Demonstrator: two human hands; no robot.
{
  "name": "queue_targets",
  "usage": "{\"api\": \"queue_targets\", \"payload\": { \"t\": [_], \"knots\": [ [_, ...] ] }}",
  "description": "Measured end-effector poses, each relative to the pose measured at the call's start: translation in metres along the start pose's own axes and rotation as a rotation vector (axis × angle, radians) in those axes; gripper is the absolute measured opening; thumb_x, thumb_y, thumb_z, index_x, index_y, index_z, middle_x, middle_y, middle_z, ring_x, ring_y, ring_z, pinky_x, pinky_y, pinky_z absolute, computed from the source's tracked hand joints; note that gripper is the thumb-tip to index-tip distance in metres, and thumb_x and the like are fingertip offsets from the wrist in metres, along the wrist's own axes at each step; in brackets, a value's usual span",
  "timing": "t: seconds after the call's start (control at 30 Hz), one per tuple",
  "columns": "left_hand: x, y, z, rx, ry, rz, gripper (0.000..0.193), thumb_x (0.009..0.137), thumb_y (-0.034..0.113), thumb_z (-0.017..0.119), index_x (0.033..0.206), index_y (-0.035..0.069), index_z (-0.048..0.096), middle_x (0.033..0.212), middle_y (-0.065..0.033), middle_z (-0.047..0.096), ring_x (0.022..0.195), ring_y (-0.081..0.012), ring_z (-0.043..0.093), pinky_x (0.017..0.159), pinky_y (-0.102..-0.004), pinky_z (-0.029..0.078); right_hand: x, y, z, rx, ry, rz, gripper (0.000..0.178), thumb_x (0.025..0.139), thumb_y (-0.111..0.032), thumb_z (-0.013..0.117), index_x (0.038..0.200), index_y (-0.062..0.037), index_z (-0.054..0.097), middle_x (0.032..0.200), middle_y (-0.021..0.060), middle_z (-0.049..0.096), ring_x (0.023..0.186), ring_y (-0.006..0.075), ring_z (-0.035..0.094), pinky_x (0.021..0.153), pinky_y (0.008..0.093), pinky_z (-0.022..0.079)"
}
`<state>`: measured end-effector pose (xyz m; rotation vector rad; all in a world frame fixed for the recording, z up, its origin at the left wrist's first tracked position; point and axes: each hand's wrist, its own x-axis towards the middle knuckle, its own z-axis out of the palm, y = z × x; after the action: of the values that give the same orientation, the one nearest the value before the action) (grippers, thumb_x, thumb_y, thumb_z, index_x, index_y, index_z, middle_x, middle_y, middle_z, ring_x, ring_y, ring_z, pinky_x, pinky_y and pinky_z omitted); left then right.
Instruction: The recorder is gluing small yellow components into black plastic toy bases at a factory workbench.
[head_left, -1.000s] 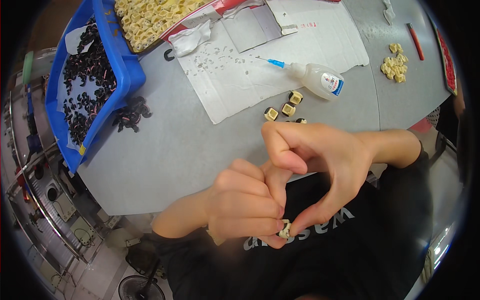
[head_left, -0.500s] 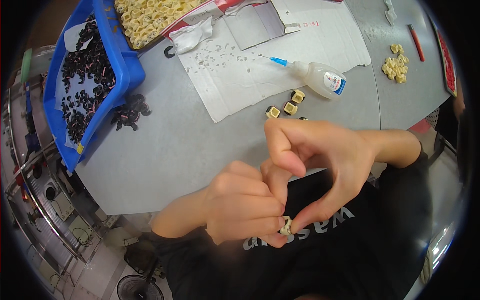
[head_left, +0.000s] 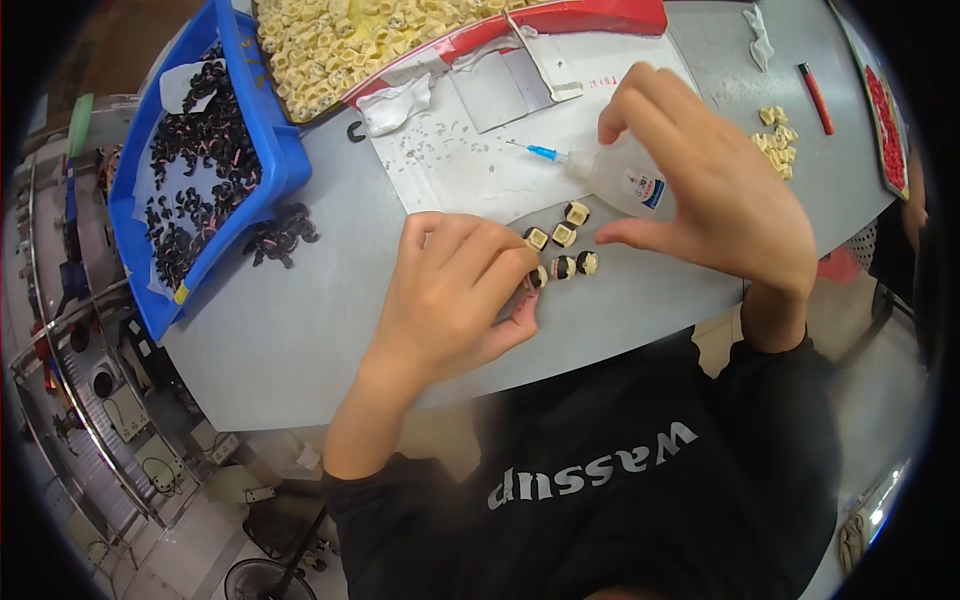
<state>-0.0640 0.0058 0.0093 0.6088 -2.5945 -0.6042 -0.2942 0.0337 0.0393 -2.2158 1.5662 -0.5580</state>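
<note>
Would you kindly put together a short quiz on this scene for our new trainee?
1. True or false: black curved pieces lie both inside the blue bin and beside it on the grey table.
2. Which hand has its fingertips at a small black-and-cream piece?
3. What colour is the needle base on the cloudy bottle? A) red B) blue C) green

Key: 1. True. 2. The left hand. 3. B.
</note>
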Motion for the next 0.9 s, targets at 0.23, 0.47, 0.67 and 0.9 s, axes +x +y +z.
{"api": "queue_targets", "payload": {
  "t": [0.23, 0.47, 0.67, 0.9],
  "knots": [
    [-0.019, -0.005, -0.042, 0.147, 0.099, -0.319, 0.024, 0.066, 0.007, 0.067, 0.087, 0.003, 0.055, 0.087, -0.0084, 0.054, 0.083, -0.0258, 0.052, 0.072, -0.0339, 0.041, -0.001, 0.002, 0.005, -0.031, -0.045, -0.018, 0.041, 0.057, -0.004, 0.071, 0.088, -0.002, 0.045, 0.087, 0.0111, 0.046, 0.078, 0.0294, 0.051, 0.066, 0.0335, 0.043],
    [-0.084, -0.031, -0.051, 0.305, 0.496, -0.87, 0.019, 0.075, 0.004, 0.063, 0.091, 0.001, 0.055, 0.09, -0.0105, 0.055, 0.083, -0.0241, 0.055, 0.073, -0.0345, 0.044, 0.009, -0.001, -0.007, 0.166, 0.041, -0.044, 0.035, 0.06, -0.001, 0.066, 0.091, 0.0005, 0.049, 0.086, 0.0096, 0.048, 0.076, 0.0232, 0.048, 0.067, 0.0288, 0.042],
    [-0.08, -0.045, -0.042, 0.279, 0.518, -0.689, 0.012, 0.077, 0.003, 0.061, 0.088, -0.001, 0.057, 0.087, -0.0113, 0.056, 0.077, -0.0217, 0.056, 0.067, -0.0294, 0.045, 0.015, 0.0, -0.011, 0.325, 0.16, -0.136, 0.035, 0.065, -0.001, 0.065, 0.096, 0.0, 0.052, 0.093, 0.0067, 0.052, 0.083, 0.0177, 0.05, 0.072, 0.0279, 0.043],
    [-0.084, -0.038, -0.039, 0.214, 0.586, -0.749, 0.007, 0.078, -0.002, 0.058, 0.085, -0.004, 0.057, 0.084, -0.0096, 0.054, 0.076, -0.0174, 0.057, 0.069, -0.0283, 0.048, 0.017, 0.0, 0.004, 1.138, 0.185, 0.094, 0.04, 0.083, -0.017, 0.052, 0.117, 0.0026, 0.046, 0.105, 0.0094, 0.053, 0.098, 0.016, 0.051, 0.087, 0.0295, 0.041]
  ]
}}
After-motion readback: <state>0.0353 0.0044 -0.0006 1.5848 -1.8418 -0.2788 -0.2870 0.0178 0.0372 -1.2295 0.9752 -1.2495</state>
